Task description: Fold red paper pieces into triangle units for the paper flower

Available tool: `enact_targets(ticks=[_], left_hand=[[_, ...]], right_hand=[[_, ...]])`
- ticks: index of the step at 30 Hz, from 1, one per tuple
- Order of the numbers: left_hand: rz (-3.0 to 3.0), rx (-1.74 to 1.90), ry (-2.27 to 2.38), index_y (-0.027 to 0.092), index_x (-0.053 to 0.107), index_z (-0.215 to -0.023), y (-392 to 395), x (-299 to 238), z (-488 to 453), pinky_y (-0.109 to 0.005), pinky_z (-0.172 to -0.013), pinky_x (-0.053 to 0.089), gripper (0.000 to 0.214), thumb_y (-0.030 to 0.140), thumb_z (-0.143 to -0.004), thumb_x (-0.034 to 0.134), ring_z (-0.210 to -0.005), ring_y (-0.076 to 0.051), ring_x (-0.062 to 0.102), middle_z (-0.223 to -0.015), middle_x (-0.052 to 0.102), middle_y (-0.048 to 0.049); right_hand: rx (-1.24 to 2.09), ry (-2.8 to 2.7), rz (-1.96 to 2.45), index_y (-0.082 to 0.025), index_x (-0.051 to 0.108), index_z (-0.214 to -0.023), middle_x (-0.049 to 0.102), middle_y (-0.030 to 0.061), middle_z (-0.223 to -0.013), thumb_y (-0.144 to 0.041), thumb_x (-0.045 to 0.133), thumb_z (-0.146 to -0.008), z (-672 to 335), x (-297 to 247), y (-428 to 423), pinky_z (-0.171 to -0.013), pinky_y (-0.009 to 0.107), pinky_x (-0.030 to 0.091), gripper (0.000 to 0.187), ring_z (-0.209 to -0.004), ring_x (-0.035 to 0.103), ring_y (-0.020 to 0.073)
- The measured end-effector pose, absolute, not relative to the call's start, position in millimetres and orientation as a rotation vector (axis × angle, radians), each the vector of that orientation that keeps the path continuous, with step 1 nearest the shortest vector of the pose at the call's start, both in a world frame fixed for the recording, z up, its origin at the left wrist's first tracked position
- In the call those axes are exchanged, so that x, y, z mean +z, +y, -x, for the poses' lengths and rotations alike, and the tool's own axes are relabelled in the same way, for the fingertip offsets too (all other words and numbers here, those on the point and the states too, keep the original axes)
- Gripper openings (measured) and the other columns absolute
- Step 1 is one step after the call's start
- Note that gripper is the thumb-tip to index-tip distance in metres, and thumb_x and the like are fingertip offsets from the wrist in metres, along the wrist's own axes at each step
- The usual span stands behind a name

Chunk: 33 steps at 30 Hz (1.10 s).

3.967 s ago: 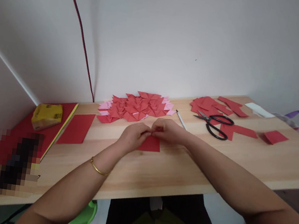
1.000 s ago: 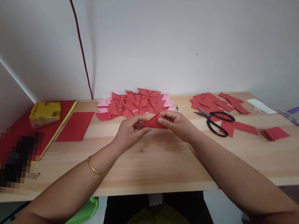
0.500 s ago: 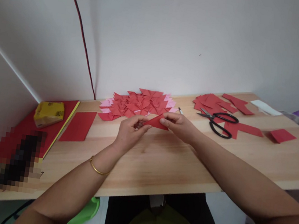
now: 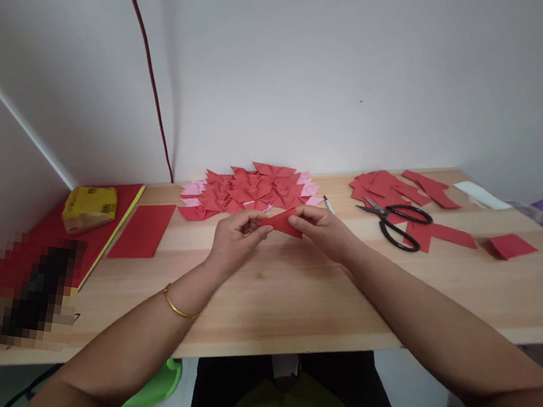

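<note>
Both of my hands hold a small folded red paper triangle point(image 4: 281, 222) a little above the wooden table point(image 4: 299, 295). My left hand point(image 4: 235, 235), with a gold bangle on its wrist, pinches the triangle's left corner. My right hand point(image 4: 324, 230) pinches its right side with thumb and fingers. Just behind the hands lies a pile of folded red and pink paper pieces point(image 4: 250, 192).
Black scissors point(image 4: 398, 219) lie on red paper scraps point(image 4: 395, 188) at the right, with a red square point(image 4: 511, 246) farther right. A pen point(image 4: 328, 204) lies behind my right hand. A red sheet point(image 4: 142, 230), a yellow packet point(image 4: 90, 207) and a blurred-out object point(image 4: 33, 295) are at the left.
Four seconds ago the red paper lay flat on the table under my fingers; since then it has been lifted off the table as a folded triangle and held between both hands.
</note>
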<state>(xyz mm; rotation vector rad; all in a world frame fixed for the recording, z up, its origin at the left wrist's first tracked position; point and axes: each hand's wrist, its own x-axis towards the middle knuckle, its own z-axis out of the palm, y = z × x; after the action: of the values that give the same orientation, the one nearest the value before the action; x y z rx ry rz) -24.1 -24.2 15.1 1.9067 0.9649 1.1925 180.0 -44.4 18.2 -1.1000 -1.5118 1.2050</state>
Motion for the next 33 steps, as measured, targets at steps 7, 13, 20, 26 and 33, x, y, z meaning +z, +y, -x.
enact_targets(ticks=[7,13,20,26,33], left_hand=[[-1.879,1.178,0.97,0.017,0.067,-0.091,-25.0,16.1,24.4,-0.024,-0.057,0.046,0.025,0.036,-0.075,0.07,-0.056,-0.011,0.057,-0.063,0.065,-0.0005],[-1.849,1.181,0.968,0.018,0.067,-0.09,-25.3,16.9,24.9,-0.024,-0.057,0.046,0.023,0.035,-0.075,0.07,-0.055,-0.011,0.057,-0.062,0.065,-0.0002],[-1.843,1.159,0.979,0.017,0.067,-0.089,-25.7,17.9,24.9,-0.023,-0.057,0.046,0.021,0.033,-0.076,0.069,-0.055,-0.01,0.057,-0.062,0.065,-0.0001],[-1.806,1.14,0.979,0.016,0.066,-0.086,-26.8,19.5,24.4,-0.023,-0.057,0.046,0.02,0.032,-0.075,0.07,-0.055,-0.01,0.058,-0.062,0.064,0.0001],[-1.736,1.129,0.967,0.016,0.065,-0.084,-26.7,20.2,23.8,-0.023,-0.057,0.046,0.02,0.032,-0.073,0.071,-0.055,-0.01,0.057,-0.06,0.063,0.0008]], right_hand=[[1.172,-1.54,1.103,-0.016,0.059,-0.076,0.049,-0.0025,-0.063,-0.047,0.063,-0.078,-180.7,14.8,-43.6,-0.054,0.024,0.029,0.031,-0.059,0.041,0.0098],[1.177,-1.531,1.123,-0.017,0.057,-0.072,0.051,-0.0022,-0.062,-0.048,0.063,-0.077,-179.5,16.8,-45.1,-0.053,0.024,0.03,0.032,-0.058,0.042,0.0104],[1.162,-1.53,1.115,-0.017,0.055,-0.069,0.051,-0.003,-0.06,-0.048,0.065,-0.075,-179.2,16.4,-45.2,-0.053,0.024,0.029,0.033,-0.056,0.042,0.0095],[1.124,-1.543,1.142,-0.017,0.053,-0.067,0.05,-0.0033,-0.058,-0.049,0.065,-0.074,-178.8,15.3,-44.8,-0.052,0.024,0.027,0.035,-0.054,0.04,0.0092],[1.117,-1.568,1.125,-0.017,0.053,-0.068,0.048,-0.0031,-0.058,-0.05,0.063,-0.076,-179.2,14.8,-44.9,-0.052,0.024,0.027,0.035,-0.055,0.04,0.0097]])
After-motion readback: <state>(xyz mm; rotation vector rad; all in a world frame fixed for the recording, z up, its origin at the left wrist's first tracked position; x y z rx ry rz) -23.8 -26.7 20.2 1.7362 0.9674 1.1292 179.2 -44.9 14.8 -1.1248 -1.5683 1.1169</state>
